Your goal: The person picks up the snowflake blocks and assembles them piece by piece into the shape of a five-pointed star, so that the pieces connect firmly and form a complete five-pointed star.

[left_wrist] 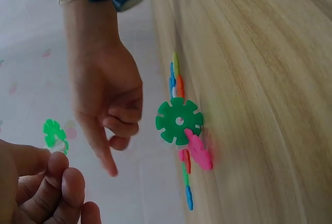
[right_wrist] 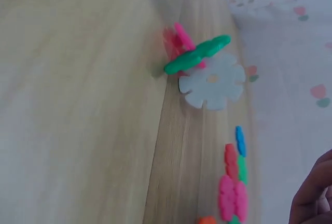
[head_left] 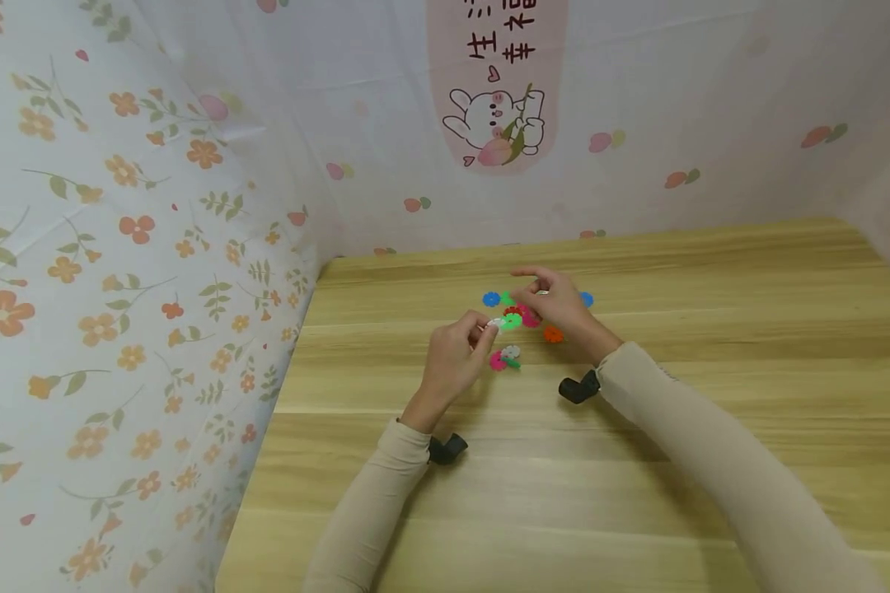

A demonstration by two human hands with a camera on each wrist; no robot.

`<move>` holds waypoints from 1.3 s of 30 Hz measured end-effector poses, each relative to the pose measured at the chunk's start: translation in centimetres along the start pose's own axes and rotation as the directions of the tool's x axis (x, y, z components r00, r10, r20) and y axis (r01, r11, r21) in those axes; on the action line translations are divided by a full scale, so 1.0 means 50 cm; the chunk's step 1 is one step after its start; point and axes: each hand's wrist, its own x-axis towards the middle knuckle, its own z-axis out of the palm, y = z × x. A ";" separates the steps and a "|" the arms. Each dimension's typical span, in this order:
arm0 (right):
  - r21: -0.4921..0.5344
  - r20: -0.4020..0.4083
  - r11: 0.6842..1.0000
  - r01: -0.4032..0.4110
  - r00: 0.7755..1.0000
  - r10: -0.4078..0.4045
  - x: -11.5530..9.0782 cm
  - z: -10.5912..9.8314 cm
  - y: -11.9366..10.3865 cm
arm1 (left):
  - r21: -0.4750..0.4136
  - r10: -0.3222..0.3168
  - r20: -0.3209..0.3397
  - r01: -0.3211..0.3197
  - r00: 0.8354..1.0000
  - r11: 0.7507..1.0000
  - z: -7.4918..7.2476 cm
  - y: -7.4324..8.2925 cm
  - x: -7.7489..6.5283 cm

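Note:
My left hand (head_left: pixel 454 356) pinches a white flower-shaped plastic disc between thumb and fingertips. A light green disc (left_wrist: pixel 53 132) is joined to it, held up off the table. Beside it my right hand (head_left: pixel 559 303) hovers over the loose discs, index finger stretched out and the other fingers loosely curled; no piece shows in its fingers in the left wrist view. Nearer the person, a joined cluster stands on the table: a dark green disc (left_wrist: pixel 167 116), a pink disc (head_left: pixel 498 361) and a white disc (right_wrist: pixel 228 81).
Loose discs lie on the wooden table (head_left: pixel 638 494) past the hands: a blue disc (head_left: pixel 492 299), an orange disc (head_left: pixel 554 334), a pink disc (head_left: pixel 531 319) and several others. A floral curtain (head_left: pixel 148 247) borders the left side, and a printed cloth hangs behind.

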 end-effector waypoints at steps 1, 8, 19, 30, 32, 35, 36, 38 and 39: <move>0.000 -0.004 1.000 -0.016 1.000 0.016 0.008 0.004 0.004 | -0.002 0.002 0.007 -0.002 1.000 1.000 0.000 -0.001 0.000; -0.063 -0.018 0.992 -0.108 0.994 0.107 0.054 0.034 0.033 | -0.020 -0.010 0.041 0.010 0.999 1.000 0.001 -0.007 -0.003; -0.162 0.041 0.964 -0.210 0.975 0.219 0.090 0.049 0.051 | -0.003 -0.051 0.048 0.051 0.998 0.999 -0.005 -0.011 -0.007; -0.388 0.063 0.914 -0.120 0.986 0.157 0.114 0.063 0.049 | 0.026 -0.050 0.046 0.049 0.998 0.998 -0.013 -0.009 -0.007; -0.413 0.051 0.903 -0.121 0.987 0.155 0.113 0.066 0.045 | 0.025 -0.054 0.047 0.053 0.997 0.998 -0.012 -0.011 -0.009; -0.435 0.048 0.893 -0.117 0.987 0.153 0.110 0.070 0.042 | 0.025 -0.057 0.049 0.056 0.997 0.998 -0.011 -0.014 -0.013; -0.440 0.045 0.890 -0.115 0.988 0.150 0.109 0.072 0.042 | 0.024 -0.057 0.049 0.056 0.997 0.998 -0.010 -0.014 -0.014; -0.449 0.044 0.887 -0.107 0.989 0.142 0.107 0.074 0.041 | 0.024 -0.057 0.049 0.056 0.997 0.998 -0.010 -0.014 -0.015; -0.455 0.046 0.885 -0.098 0.990 0.134 0.107 0.075 0.042 | 0.024 -0.058 0.048 0.057 0.997 0.998 -0.010 -0.014 -0.016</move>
